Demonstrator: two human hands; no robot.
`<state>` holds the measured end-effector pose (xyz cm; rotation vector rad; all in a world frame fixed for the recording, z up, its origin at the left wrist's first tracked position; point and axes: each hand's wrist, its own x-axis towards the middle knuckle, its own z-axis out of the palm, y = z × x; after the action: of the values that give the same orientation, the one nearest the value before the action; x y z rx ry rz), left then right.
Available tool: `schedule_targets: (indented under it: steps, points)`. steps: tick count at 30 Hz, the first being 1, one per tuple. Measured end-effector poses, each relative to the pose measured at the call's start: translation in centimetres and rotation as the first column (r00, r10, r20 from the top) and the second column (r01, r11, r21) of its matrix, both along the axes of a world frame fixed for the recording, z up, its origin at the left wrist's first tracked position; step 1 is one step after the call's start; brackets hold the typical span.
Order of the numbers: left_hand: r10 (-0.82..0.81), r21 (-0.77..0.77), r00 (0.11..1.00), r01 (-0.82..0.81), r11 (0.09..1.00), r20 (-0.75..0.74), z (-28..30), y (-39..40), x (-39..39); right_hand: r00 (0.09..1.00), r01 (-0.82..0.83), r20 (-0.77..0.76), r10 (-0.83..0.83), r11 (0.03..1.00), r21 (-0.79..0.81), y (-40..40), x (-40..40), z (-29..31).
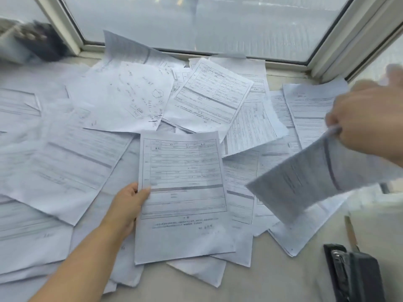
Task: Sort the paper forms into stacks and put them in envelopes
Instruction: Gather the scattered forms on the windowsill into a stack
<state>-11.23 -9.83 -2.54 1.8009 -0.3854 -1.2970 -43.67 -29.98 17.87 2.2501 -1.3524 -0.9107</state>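
Left hand (128, 205) gripping a printed form (183, 192), right hand (366, 118) pinching a lifted, blurred sheet (314, 175) above scattered papers (122, 97).

A black stapler (354, 273) lies on the pale desk (283, 280) at the lower right, with a slim tan stick-like object (351, 233) (too small to identify) just beyond it. A white-framed window (196, 25) runs along the desk's far edge; a blurred dark object (43, 42) sits far left.

White printed forms (122, 97) are lying scattered and overlapping across the tabletop (272, 280); one form (183, 192) is sitting upright-facing, another sheet (316, 177) is hanging blurred.
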Motion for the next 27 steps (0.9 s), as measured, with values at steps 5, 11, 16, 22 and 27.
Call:
schedule_targets:
  steps: [5,11,16,22,27]
  points:
    - [-0.003,0.003,0.996,0.004,1.000,-0.093,0.2,-0.4,-0.7,0.807,-0.529,0.261,0.530,0.845,-0.079,3.7,8.3,-2.3]
    - [0.014,-0.031,0.961,-0.024,0.999,-0.278,1.1,0.3,-2.2,0.650,-0.734,0.321,0.689,0.679,0.028,8.9,17.5,-13.7]
    - [-0.026,-0.133,0.963,-0.010,0.991,-0.267,0.6,2.0,-2.1,0.675,-0.691,0.400,0.620,0.721,0.050,10.3,22.3,-16.9]
    - [-0.220,-0.002,0.958,0.224,0.975,0.184,-0.5,3.3,-0.1,0.416,-0.442,0.874,0.250,0.896,-0.046,8.5,21.4,-17.8]
    - [-0.048,0.082,0.952,0.024,0.996,0.302,0.3,4.0,4.2,-0.411,0.307,0.649,-0.640,0.574,0.759,0.0,12.7,-14.6]
